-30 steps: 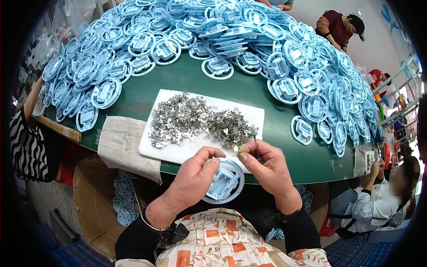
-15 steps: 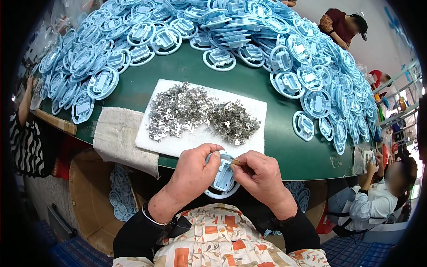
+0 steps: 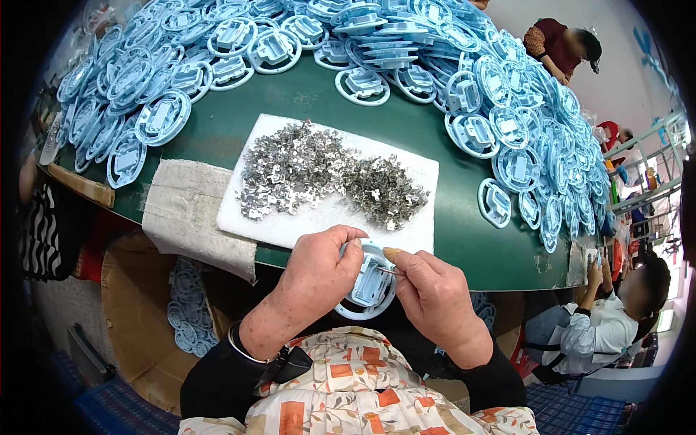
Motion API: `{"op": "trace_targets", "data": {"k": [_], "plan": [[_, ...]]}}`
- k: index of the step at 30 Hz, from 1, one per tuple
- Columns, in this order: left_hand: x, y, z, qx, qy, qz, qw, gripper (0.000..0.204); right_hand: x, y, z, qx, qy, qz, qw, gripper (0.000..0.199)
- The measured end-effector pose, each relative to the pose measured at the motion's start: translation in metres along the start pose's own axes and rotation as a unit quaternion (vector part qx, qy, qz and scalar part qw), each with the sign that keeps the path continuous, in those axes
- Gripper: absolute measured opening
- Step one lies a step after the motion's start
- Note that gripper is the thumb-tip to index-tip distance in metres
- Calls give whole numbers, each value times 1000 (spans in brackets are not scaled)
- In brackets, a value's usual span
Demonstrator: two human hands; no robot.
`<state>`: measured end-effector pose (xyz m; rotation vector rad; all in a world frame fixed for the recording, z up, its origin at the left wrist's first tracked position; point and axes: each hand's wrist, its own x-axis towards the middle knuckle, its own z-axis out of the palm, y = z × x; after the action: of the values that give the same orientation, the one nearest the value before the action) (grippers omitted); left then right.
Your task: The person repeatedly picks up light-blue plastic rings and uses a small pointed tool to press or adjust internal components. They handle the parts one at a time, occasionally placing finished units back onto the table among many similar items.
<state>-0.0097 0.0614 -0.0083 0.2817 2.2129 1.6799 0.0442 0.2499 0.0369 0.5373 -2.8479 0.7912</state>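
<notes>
Grip of the left hand (image 3: pixel 319 270) is closed on the upper-left rim of a blue ring (image 3: pixel 370 287), while the right hand (image 3: pixel 438 296) pinches a thin metal tool (image 3: pixel 389 270), its tip at the ring's moulded centre. Whether that tip bears anything is too small to tell. The ring is held at the near edge of the desk (image 3: pixel 493 255), partly beyond it, with no support seen beneath: a hard push on the tool could twist it from the left fingers and drop it. A slipping tip could scratch the plastic or jab the nearby left thumb. Just past the hands, a white foam board (image 3: pixel 279 233) carries two heaps of metal clips (image 3: pixel 384 192); a knuckle brushing it might scatter loose ones. The board seems to overlap a pale cloth (image 3: pixel 192 210) draped over the near edge, so a tug there could drag both. Along the far edge and toward both side corners, the pile of blue rings (image 3: pixel 516 134) leans unevenly; a bump could start a slide.
</notes>
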Motion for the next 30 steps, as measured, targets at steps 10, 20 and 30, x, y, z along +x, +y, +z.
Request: {"op": "trace_targets", "data": {"k": [10, 20, 30], "plan": [[0, -2, 0, -2, -1, 2, 1000, 29, -8, 8, -8, -21, -58, 26, 998, 45], [1, 1, -1, 14, -7, -2, 1000, 28, -8, -6, -16, -184, -88, -3, 979, 47], [0, -3, 1, 26, -1, 19, 999, 28, -1, -28, -18, -302, -117, -29, 946, 50]]}}
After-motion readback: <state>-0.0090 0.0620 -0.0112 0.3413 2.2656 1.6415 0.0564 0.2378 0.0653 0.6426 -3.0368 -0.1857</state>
